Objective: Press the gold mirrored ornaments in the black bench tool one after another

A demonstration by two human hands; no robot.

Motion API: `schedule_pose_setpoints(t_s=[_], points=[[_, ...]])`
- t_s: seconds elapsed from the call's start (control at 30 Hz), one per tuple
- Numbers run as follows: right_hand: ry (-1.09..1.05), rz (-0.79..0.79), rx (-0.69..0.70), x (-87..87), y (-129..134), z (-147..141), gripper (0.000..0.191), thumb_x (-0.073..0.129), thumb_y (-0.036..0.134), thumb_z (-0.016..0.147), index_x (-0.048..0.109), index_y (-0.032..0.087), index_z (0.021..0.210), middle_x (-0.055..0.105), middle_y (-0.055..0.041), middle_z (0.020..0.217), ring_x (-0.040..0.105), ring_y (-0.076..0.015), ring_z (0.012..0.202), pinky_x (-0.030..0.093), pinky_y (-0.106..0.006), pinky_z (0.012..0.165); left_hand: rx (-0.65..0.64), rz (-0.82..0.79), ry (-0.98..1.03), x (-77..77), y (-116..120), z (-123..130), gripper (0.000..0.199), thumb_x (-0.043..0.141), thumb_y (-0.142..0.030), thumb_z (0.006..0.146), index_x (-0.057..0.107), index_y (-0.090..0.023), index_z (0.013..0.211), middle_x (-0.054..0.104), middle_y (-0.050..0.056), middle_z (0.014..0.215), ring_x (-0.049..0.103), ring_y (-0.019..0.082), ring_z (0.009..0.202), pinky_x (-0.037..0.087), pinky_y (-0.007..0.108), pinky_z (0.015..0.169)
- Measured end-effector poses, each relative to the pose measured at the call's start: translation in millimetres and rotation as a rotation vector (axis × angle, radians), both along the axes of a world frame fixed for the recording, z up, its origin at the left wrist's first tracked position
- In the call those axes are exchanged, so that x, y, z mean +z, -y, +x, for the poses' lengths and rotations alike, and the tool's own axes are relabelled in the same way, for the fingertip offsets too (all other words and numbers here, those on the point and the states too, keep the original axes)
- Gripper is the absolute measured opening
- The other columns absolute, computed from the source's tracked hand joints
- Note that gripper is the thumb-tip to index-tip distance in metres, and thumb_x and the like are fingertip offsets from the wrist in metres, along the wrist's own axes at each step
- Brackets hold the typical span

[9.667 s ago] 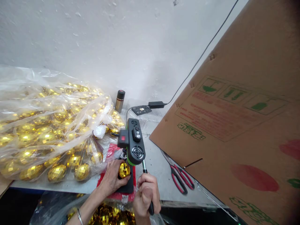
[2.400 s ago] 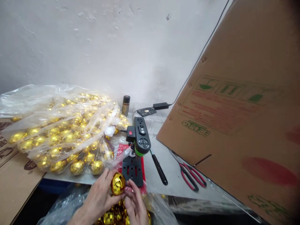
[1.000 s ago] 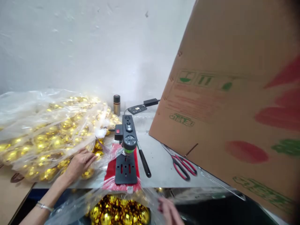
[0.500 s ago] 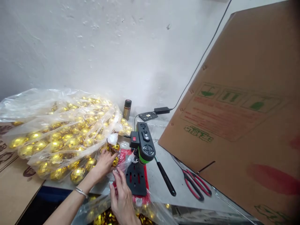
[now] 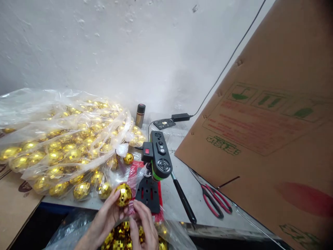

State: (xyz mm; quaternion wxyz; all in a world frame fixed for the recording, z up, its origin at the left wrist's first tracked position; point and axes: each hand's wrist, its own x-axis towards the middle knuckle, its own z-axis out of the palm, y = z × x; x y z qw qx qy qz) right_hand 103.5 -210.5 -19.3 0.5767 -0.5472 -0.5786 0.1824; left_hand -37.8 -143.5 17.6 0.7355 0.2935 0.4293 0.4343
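My left hand [image 5: 108,210] is closed round a gold mirror ball [image 5: 124,195], fingertips at its lower left side. Just right of the ball is my right hand [image 5: 144,222], its fingers bent and gathered beside a small reddish strip; what they grip is too small to make out. Below both hands, more gold mirror balls [image 5: 121,239] lie in an open clear plastic bag [image 5: 175,234]. Another loose gold ball [image 5: 128,158] rests on the table by the mouth of a large clear bag [image 5: 104,135] full of such balls.
A black device on a stand [image 5: 161,154] stands over a black slotted plate [image 5: 148,194]. To the right lie a black-handled tool [image 5: 184,201] and red-handled pliers [image 5: 215,201]. A large cardboard box [image 5: 260,139] leans in at right. A dark-capped bottle [image 5: 140,116] stands near the wall.
My left hand has come back from the large bag's mouth towards me, now with a gold mirror ball in it. My right hand has moved slightly right and down. The view has shifted a little.
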Motion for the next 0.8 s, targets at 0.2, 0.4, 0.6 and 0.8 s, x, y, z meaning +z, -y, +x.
schedule_pose_setpoints(t_s=[0.2,0.4,0.6,0.8], points=[[0.010,-0.046,-0.058,-7.5,6.3,7.9,0.030,0.061,0.037,0.107,0.077,0.028,0.131,0.080,-0.0116,0.126,0.080,-0.0255,0.113,0.068,-0.033,0.092,-0.077,-0.143,0.146,-14.3,15.1,26.3,0.069,0.086,-0.075,0.067,0.077,-0.020,0.107,0.080,0.010,0.099,0.076,0.032,0.103,0.064,0.043,0.086],[0.001,-0.078,-0.127,-19.5,6.2,15.9,0.040,0.063,0.046,0.105,0.073,0.025,0.137,0.078,-0.0129,0.131,0.078,-0.0262,0.118,0.068,-0.032,0.091,-0.005,-0.025,0.089,-30.0,31.4,37.6,0.071,0.083,-0.068,0.080,0.066,-0.032,0.138,0.077,0.007,0.129,0.072,0.029,0.123,0.059,0.043,0.104],[-0.014,-0.077,-0.138,-17.2,-9.5,34.7,0.040,0.061,0.049,0.105,0.078,0.023,0.130,0.081,-0.0134,0.124,0.080,-0.0252,0.110,0.067,-0.033,0.092,0.005,-0.024,0.054,-31.4,12.3,46.6,0.070,0.083,-0.067,0.082,0.065,-0.028,0.137,0.078,0.010,0.131,0.075,0.029,0.118,0.061,0.042,0.100],[0.045,-0.038,-0.073,-19.1,-7.3,65.3,0.031,0.061,0.039,0.106,0.081,0.022,0.123,0.084,-0.0111,0.118,0.083,-0.0216,0.105,0.067,-0.025,0.085,0.197,0.223,-0.288,-48.3,-35.1,63.4,0.083,0.086,-0.073,0.067,0.069,-0.019,0.127,0.081,0.012,0.122,0.075,0.034,0.120,0.060,0.045,0.105]])
